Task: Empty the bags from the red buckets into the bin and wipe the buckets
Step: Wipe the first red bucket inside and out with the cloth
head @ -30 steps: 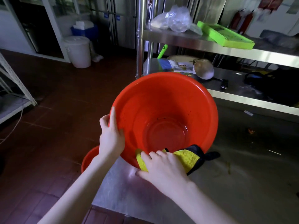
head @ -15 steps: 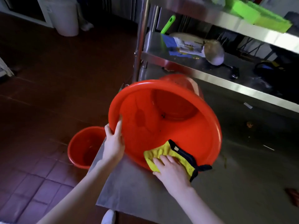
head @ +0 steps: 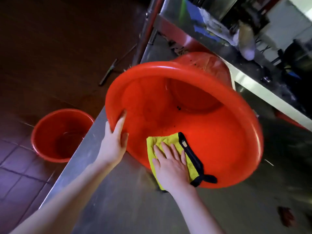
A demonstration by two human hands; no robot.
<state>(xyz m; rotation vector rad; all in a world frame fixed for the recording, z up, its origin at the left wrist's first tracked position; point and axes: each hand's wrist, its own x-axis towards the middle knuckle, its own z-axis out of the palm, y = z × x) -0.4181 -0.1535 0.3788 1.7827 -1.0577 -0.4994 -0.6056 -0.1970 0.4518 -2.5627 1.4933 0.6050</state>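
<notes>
Bucket: large red bucket (head: 211, 132) tipped on its side on the steel desk (head: 128, 200), mouth toward the camera.
Left hand (head: 113, 144): fingers clasp the bucket's near-left rim.
Right hand (head: 170, 164): flat, fingers spread, pressing a yellow cloth (head: 162, 141) on the inner wall.
Second bucket (head: 60, 134): on the floor, left of the desk.
Hard to make out: shelf (head: 236, 48) items blurred; cloth's lower part hidden under the hand.

Left hand (head: 113, 144) grips tilted red bucket (head: 211, 132) rim on steel bench (head: 128, 200); right hand (head: 171, 168) flat on yellow cloth (head: 166, 141) inside; second red bucket (head: 59, 134) on floor.
</notes>
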